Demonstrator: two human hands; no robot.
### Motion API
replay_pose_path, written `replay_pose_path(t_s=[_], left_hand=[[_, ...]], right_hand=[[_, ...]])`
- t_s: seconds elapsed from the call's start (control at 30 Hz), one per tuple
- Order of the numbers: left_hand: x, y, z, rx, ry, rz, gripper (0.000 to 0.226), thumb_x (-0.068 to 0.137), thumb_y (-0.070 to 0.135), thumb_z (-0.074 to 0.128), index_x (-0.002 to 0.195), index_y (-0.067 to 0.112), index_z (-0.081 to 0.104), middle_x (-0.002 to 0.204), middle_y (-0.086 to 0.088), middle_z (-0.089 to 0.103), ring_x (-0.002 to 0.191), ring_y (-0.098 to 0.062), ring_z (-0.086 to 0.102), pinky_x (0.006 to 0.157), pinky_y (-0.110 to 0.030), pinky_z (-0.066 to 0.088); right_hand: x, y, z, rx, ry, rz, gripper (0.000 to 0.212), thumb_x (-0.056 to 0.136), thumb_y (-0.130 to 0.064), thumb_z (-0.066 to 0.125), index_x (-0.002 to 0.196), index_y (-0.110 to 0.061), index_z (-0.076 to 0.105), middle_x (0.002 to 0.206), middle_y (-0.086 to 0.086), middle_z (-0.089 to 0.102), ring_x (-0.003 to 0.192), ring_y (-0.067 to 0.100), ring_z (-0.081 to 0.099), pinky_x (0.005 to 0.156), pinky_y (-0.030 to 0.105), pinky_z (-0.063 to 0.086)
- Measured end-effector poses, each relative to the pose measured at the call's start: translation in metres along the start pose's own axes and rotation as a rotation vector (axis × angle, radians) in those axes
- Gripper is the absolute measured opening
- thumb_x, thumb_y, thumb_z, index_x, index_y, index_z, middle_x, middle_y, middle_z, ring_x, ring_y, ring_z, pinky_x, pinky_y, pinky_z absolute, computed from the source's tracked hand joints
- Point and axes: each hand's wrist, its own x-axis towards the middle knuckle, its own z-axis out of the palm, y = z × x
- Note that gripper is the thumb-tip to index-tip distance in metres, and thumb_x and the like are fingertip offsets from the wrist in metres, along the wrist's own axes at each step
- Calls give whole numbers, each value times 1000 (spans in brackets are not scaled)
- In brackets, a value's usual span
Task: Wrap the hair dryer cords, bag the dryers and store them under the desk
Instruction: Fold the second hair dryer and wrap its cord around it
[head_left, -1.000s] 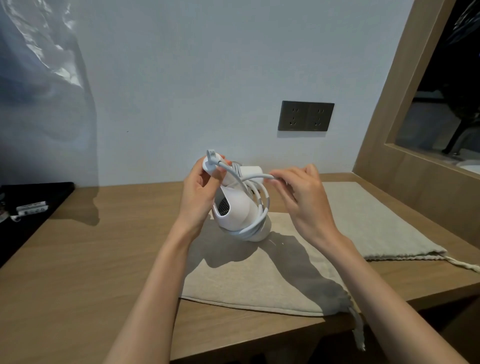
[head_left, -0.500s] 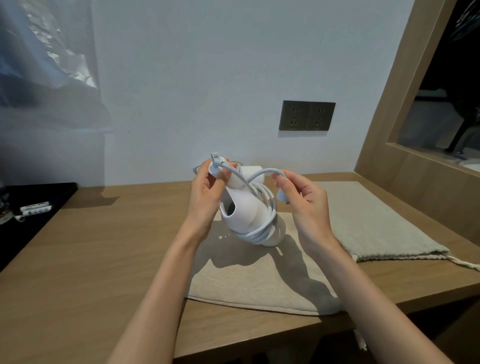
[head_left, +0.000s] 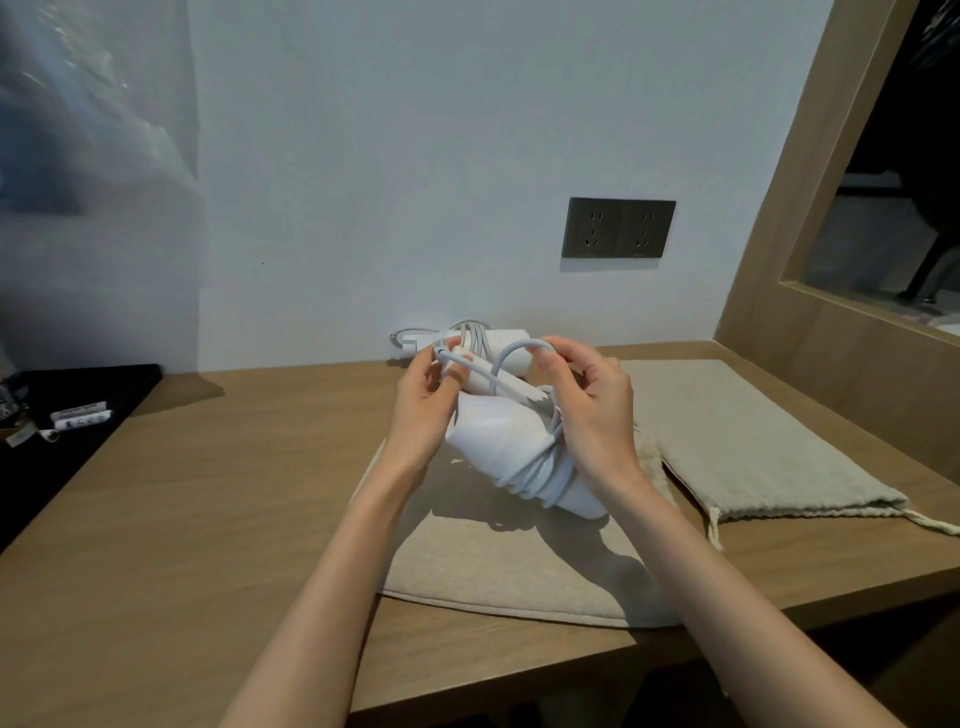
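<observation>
Under my wrists lies a bag (head_left: 498, 566). My left hand (head_left: 423, 410) grips the dryer (head_left: 511, 447); my right hand (head_left: 592, 410) pinches its cord (head_left: 511, 353) loop. Beyond my fingers lies a second dryer (head_left: 498, 345); right, another bag (head_left: 748, 436).

Left hand (head_left: 423, 410): grips the plug end of the cord, fingers closed on it, above the desk.
Right hand (head_left: 592, 405): pinches a loop of the white cord (head_left: 511, 353).
Hair dryer (head_left: 498, 441): white, held tilted between both hands, cord coiled round its body.
Second hair dryer (head_left: 498, 340): behind, against the wall, cord wrapped.
Drawstring bags: one (head_left: 498, 571) under the hands, another (head_left: 753, 441) to the right, flat on the wooden desk (head_left: 182, 519).
Wall socket (head_left: 618, 227): dark double plate.
</observation>
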Motion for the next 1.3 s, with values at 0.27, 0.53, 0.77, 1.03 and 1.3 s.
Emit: replay_pose_path(t_s=[0.27, 0.53, 0.77, 1.03, 1.3], left_hand=[[2, 18, -19, -119, 112, -159, 58, 83, -9, 32, 133, 10, 52, 132, -1, 57, 96, -3, 56, 58, -13, 37], [-25, 6, -9, 1038, -129, 335, 56, 77, 65, 34, 111, 31, 62, 93, 11, 62, 98, -13, 52, 95, -34, 37], [-24, -4, -7, 967, -121, 271, 65, 65, 79, 39, 101, 32, 65, 90, 15, 56, 95, -12, 40, 91, -35, 41], [-23, -6, -8, 926, -98, 240, 71, 61, 80, 39, 105, 33, 70, 96, 15, 58, 97, -11, 39, 96, -37, 40], [-32, -5, -15, 820, -123, 102, 76, 59, 87, 37, 111, 40, 66, 106, 19, 55, 116, -12, 35, 105, -45, 31]], right_hand=[[5, 6, 6, -47, -175, 31, 23, 91, -26, 62, 80, -45, 69, 86, -14, 72, 93, 29, 60, 85, 48, 48], [2, 6, 8, -10, -187, 70, 34, 91, -21, 62, 72, -48, 70, 78, -18, 71, 88, 21, 62, 83, 43, 49], [-2, 5, 4, 10, -191, 13, 36, 92, -19, 60, 76, -50, 70, 85, -15, 71, 96, 27, 61, 88, 48, 47], [-8, 2, 1, 221, -62, 115, 17, 91, -15, 62, 85, -29, 69, 76, -14, 70, 80, 1, 65, 74, 28, 52], [0, 7, -3, 69, -212, 98, 21, 92, -18, 61, 82, -34, 69, 86, -8, 70, 78, 2, 61, 78, 31, 50]])
